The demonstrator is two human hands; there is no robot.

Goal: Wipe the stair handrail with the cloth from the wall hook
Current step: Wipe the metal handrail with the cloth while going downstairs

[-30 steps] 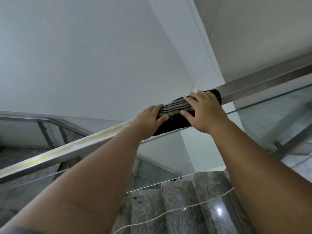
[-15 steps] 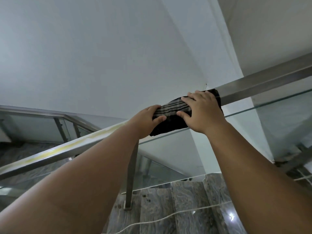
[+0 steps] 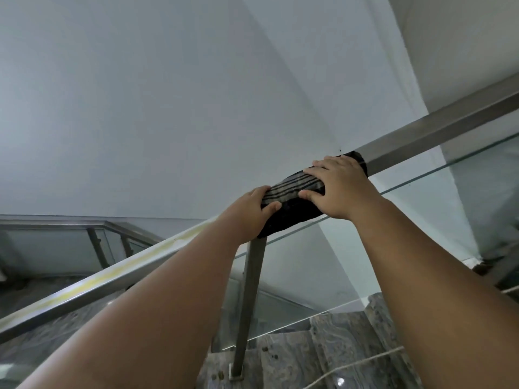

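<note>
As the cloth (image 3: 292, 204) draped the handrail (image 3: 427, 136), it seemed soft, light, slip-prone | left hand (image 3: 248, 213) gripped its lower end | right hand (image 3: 338, 189) clasped its upper end.

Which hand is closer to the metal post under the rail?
Left. The left hand grips the cloth just above the post; the right hand is farther up the handrail.
</note>
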